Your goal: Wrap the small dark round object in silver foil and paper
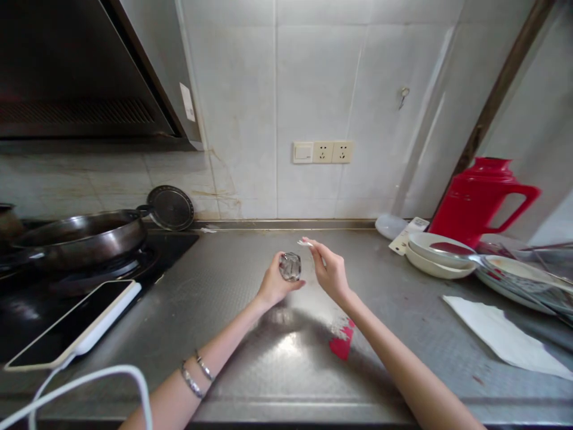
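Note:
My left hand (274, 285) is wrapped around a small clear glass jar (290, 266), held just above the steel counter (250, 346) near its middle. My right hand (330, 272) is right beside it, fingers pinched on a small white piece (306, 243) that I cannot identify, a little above and to the right of the jar. Two bracelets (197, 374) ring my left wrist. A red scrap (342, 342) lies on the counter under my right forearm.
A dark wok (78, 239) sits on the stove at the left, a round lid (171, 208) leaning behind it. A phone (74, 325) with a white cable (89, 382) lies on the stove's edge. Stacked bowls (436, 257), a red thermos jug (481, 200) and a white paper towel (501, 334) are on the right.

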`<action>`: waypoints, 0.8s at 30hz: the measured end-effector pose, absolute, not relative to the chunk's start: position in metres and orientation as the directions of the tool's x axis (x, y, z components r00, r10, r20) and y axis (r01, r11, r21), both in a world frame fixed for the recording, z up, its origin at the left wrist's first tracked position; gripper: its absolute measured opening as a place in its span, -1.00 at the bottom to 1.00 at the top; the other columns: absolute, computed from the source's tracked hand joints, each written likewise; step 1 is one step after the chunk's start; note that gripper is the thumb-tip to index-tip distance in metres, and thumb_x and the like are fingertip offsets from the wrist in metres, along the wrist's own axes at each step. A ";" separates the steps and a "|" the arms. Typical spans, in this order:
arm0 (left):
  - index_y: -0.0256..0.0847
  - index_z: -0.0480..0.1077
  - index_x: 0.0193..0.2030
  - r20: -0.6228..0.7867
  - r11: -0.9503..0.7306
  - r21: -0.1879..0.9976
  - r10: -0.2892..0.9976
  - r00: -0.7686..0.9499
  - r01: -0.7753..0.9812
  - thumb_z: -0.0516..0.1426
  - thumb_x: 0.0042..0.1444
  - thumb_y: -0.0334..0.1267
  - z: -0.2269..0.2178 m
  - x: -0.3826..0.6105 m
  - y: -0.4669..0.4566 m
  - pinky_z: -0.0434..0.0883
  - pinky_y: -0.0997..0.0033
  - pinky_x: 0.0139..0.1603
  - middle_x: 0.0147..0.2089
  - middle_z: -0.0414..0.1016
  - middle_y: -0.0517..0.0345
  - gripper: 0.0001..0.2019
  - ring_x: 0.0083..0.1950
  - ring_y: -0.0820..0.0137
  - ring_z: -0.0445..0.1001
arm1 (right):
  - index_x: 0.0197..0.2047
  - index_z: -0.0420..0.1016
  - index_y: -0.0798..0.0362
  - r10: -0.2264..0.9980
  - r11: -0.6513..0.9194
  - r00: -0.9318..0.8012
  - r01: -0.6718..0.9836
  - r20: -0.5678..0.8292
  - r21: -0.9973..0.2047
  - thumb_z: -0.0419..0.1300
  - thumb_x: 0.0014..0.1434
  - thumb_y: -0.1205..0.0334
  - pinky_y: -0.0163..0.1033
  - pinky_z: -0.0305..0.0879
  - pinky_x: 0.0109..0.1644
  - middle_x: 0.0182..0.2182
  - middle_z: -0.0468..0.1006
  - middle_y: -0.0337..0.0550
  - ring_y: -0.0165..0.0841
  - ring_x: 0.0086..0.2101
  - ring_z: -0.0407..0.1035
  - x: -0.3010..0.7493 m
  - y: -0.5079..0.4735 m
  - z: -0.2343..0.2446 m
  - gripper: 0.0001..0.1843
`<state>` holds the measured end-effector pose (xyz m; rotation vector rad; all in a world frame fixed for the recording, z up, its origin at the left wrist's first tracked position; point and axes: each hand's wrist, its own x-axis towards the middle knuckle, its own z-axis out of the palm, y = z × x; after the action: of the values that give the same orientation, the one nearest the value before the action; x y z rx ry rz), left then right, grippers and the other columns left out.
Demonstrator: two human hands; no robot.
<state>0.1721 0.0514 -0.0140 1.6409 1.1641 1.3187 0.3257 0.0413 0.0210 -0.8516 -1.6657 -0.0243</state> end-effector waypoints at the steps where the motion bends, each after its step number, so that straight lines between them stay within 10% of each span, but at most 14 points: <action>1: -0.18 0.23 0.05 0.359 -0.371 0.901 0.929 0.090 0.226 0.42 -0.42 -0.24 -0.015 0.173 0.051 0.44 0.34 -0.19 -0.13 0.46 0.09 -0.20 -0.20 0.32 0.46 | 0.03 0.45 -0.05 0.513 0.752 -0.092 0.528 0.854 -0.395 -0.03 0.31 0.25 -0.11 0.39 0.10 -0.06 0.57 -0.13 -0.26 -0.03 0.46 0.326 0.043 0.019 -0.69; 17: -0.19 0.30 -0.03 0.342 -0.377 0.869 0.925 0.163 0.319 0.33 -0.28 -0.25 -0.021 0.175 0.046 0.35 0.46 -0.39 -0.28 0.53 0.15 -0.42 -0.32 0.35 0.49 | 0.04 0.39 0.12 0.316 0.868 -0.538 0.497 0.782 -0.009 -0.06 0.22 0.47 0.07 0.26 0.23 -0.05 0.55 0.09 -0.24 0.02 0.41 0.320 0.035 0.005 -0.63; 24: -0.25 0.23 0.07 0.313 -0.344 0.853 0.939 0.142 0.392 0.33 -0.28 -0.23 -0.018 0.174 0.047 0.43 0.38 -0.29 -0.21 0.54 0.07 -0.30 -0.22 0.25 0.52 | 0.00 0.42 0.05 0.305 0.907 -0.477 0.409 0.824 -0.099 -0.06 0.26 0.42 0.01 0.31 0.18 -0.12 0.59 -0.04 -0.28 -0.04 0.47 0.315 0.025 0.006 -0.66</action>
<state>0.1743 0.0468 -0.0185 1.8225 1.2754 1.1709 0.3145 0.0252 0.0055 -0.5107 -2.1040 -0.1368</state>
